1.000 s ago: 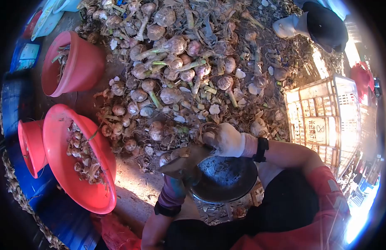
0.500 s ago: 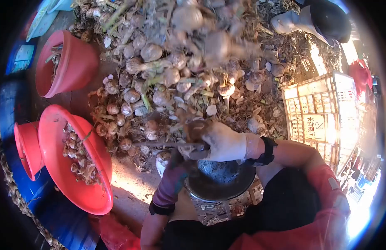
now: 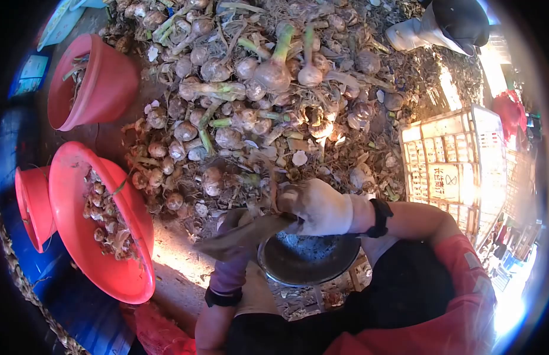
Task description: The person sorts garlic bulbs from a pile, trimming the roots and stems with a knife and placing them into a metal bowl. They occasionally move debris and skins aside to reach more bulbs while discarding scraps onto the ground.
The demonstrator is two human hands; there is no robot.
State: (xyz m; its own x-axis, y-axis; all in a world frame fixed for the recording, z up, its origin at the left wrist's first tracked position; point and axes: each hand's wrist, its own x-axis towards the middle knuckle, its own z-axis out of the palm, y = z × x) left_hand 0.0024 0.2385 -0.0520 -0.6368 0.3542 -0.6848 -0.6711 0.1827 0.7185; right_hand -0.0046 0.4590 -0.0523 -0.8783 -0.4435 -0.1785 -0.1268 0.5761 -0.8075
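Note:
My right hand (image 3: 320, 208), in a whitish glove, is closed around the handle of a knife (image 3: 245, 235). The broad blade points left and is slightly blurred. Behind the blade is my left hand (image 3: 232, 222), in a dark purple glove; its fingers are mostly hidden, and I cannot make out what they hold. A dark round basin (image 3: 310, 260) with a shiny bluish inside sits below my hands, between my knees. Ahead of both hands lies a heap of garlic bulbs (image 3: 271, 76), many with stalks and dry leaves.
At left, a red basin (image 3: 67, 195) holds small bulbs and scraps. A smaller red tub (image 3: 34, 207) stands beside it, and a reddish bucket (image 3: 111, 83) lies tipped behind. A pale plastic crate (image 3: 443, 177) stands at right. A boot (image 3: 425, 29) is at the top right.
The knife has turned from edge-on to showing its flat side, with its tip lower. Garlic bulbs that were blurred in motion over the heap now lie still on it.

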